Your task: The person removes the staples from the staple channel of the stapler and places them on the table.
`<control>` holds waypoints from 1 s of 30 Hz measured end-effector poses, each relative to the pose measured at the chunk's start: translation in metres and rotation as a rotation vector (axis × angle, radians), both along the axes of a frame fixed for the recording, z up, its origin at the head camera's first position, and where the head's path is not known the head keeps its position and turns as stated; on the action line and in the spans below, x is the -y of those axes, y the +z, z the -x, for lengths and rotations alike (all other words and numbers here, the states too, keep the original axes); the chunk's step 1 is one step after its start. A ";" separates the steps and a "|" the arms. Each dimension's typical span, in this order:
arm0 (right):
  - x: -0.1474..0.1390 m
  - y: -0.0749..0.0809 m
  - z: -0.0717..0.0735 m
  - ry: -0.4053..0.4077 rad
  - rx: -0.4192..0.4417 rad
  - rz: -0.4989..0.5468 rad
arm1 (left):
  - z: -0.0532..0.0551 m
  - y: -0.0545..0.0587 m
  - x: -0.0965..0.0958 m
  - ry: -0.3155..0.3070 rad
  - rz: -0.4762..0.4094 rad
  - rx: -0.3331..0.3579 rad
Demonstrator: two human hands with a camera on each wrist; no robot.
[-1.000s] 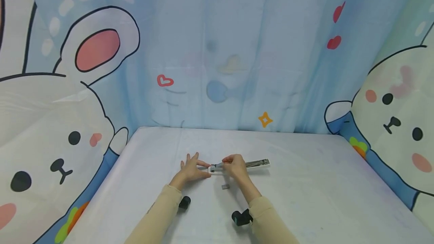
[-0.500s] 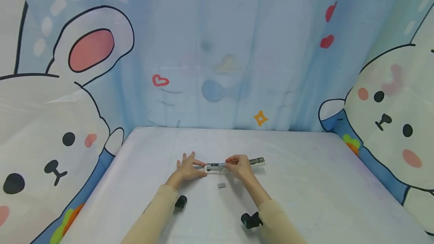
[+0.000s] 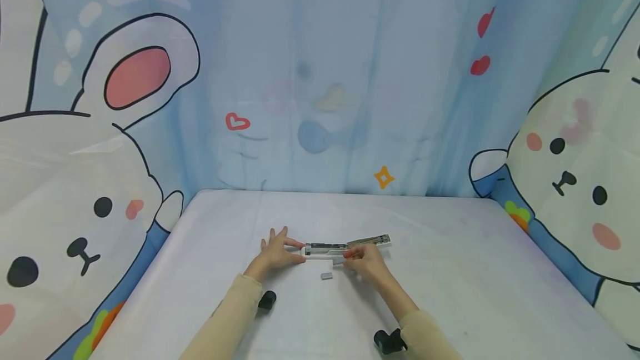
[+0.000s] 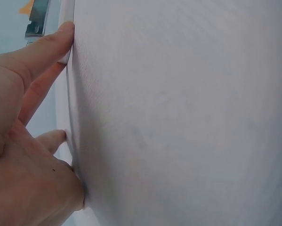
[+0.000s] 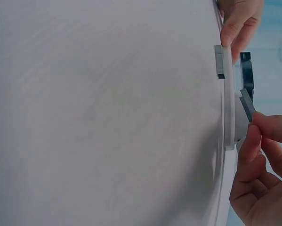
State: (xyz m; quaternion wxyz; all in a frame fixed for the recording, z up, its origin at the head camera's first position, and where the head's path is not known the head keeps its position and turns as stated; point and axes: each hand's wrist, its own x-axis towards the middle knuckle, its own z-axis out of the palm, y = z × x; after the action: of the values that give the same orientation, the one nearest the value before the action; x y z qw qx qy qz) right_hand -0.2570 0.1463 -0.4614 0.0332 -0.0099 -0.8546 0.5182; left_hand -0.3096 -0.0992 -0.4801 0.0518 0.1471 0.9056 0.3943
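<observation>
"What is the left hand (image 3: 276, 252) doing at the stapler (image 3: 320, 255)?"

"It's pinching one end, the spare fingers spreading; probably it's keeping the stapler steady, which is lying opened out on the white table (image 3: 250, 210)."

"And the right hand (image 3: 369, 261)?"

"Beside the stapler's near side, it's pinching a staple strip (image 5: 247, 106) by one end, perhaps so the rest is staying uncovered. A loose strip (image 3: 326, 276) is lying nearer the person than the stapler."

"The room?"

"A blue curtain (image 3: 270, 43) is hanging beyond the stapler, cartoon animals showing either side."
</observation>
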 end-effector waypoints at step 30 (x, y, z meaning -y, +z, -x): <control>-0.008 -0.010 -0.007 0.000 0.077 -0.039 | 0.000 0.000 0.002 -0.009 -0.034 0.000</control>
State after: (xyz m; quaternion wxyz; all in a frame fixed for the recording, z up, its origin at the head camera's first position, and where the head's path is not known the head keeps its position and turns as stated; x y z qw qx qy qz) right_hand -0.2499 0.1543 -0.4713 0.0005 -0.0291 -0.8652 0.5006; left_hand -0.3100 -0.1007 -0.4800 0.0511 0.1518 0.8982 0.4093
